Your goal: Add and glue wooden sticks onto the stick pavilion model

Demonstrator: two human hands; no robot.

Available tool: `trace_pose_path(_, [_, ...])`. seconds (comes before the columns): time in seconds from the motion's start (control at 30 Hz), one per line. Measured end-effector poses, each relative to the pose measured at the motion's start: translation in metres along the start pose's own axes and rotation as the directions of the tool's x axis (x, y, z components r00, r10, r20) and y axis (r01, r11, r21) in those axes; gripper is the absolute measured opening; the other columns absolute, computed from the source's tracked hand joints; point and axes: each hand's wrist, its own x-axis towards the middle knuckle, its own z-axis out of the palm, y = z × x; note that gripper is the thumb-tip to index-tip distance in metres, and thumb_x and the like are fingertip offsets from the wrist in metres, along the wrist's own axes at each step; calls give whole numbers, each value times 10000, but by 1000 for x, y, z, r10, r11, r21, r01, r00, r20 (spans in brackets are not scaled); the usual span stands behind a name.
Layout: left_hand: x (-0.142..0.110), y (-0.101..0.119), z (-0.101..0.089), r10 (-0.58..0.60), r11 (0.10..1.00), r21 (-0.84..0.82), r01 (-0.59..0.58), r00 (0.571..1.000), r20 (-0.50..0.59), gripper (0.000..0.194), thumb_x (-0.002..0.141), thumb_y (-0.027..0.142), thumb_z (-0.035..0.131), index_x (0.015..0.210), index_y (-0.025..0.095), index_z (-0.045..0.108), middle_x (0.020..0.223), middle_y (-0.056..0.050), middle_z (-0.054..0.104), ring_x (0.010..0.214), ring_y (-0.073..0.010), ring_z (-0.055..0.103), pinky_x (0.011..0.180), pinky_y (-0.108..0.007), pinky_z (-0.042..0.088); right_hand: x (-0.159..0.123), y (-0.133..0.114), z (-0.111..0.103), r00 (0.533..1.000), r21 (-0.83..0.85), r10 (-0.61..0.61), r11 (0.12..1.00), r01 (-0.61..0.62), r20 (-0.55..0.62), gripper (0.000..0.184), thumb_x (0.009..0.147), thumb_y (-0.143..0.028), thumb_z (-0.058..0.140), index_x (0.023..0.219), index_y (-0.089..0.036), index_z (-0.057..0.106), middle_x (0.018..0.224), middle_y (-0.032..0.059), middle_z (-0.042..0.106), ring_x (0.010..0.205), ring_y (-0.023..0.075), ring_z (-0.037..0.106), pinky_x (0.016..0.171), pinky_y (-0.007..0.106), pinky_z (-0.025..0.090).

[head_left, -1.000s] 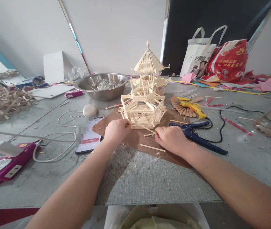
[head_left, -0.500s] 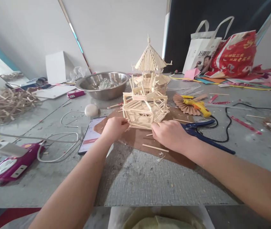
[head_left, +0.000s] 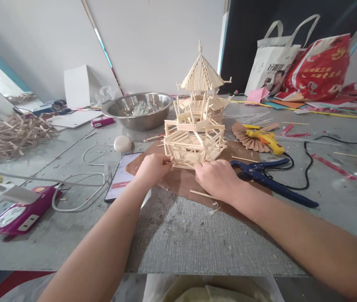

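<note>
A tiered pagoda model of thin wooden sticks (head_left: 194, 144) stands upright on a brown board (head_left: 178, 184). My left hand (head_left: 155, 167) is closed at the lower left corner of the model, its fingertips pinched against the base. At the base's front edge, my right hand (head_left: 214, 177) has its fingers curled in and touching the sticks. Whether either hand grips a separate stick is hidden by the fingers. A loose stick (head_left: 201, 194) lies on the board just below my right hand, partly covered by it.
Blue-handled cutters (head_left: 271, 180) and a yellow glue gun (head_left: 266, 140) lie to the right. A phone (head_left: 120, 178), white cable and purple power strip (head_left: 24, 214) lie to the left. Behind stand a steel bowl (head_left: 140, 121) and bags (head_left: 319, 71).
My right hand has slid a little left along the model's front edge. My left hand stays at the left corner. The whole view has shifted slightly.
</note>
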Motion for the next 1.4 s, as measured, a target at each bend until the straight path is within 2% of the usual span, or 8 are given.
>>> trace_pose_path(0.2, [-3,3,-2,-19,1000,-14,19,1000,-2,207,661,301,447,646,199,627,449,7,529,503,-137,475,511,-244,298,-2,2,10,996,-8,-49,999,48,-74,183,795,-160,357,685,-138,501,535,63,585,477,128,528,445,253,190])
trace_pose_path(0.4, [-3,3,-3,-29,999,-17,28,999,-16,203,646,276,460,690,211,647,467,12,538,507,-137,479,520,-245,308,-3,6,15,989,-27,-85,996,82,-121,203,806,-163,339,665,-141,483,546,56,578,487,126,528,445,257,168])
trace_pose_path(0.67, [-3,3,-3,-68,988,-136,69,998,7,197,651,306,488,729,211,643,447,34,530,468,-116,489,522,-231,337,-2,7,15,990,-31,-92,996,89,-109,197,807,-163,348,673,-137,490,569,52,587,510,133,542,450,256,178])
trace_pose_path(0.87, [-3,2,-1,-15,993,-115,12,999,-30,163,645,279,477,643,196,617,479,24,546,522,-123,505,543,-234,341,-2,8,16,993,-16,-82,997,81,-90,210,810,-163,339,687,-129,506,583,67,593,523,131,542,455,251,196])
trace_pose_path(1.4, [-2,2,0,39,994,-101,-46,997,-65,151,627,229,453,634,186,597,501,18,553,544,-122,493,555,-235,342,-2,14,16,987,-17,-134,991,133,-91,210,834,-185,336,720,-144,507,590,41,593,529,131,542,465,254,196])
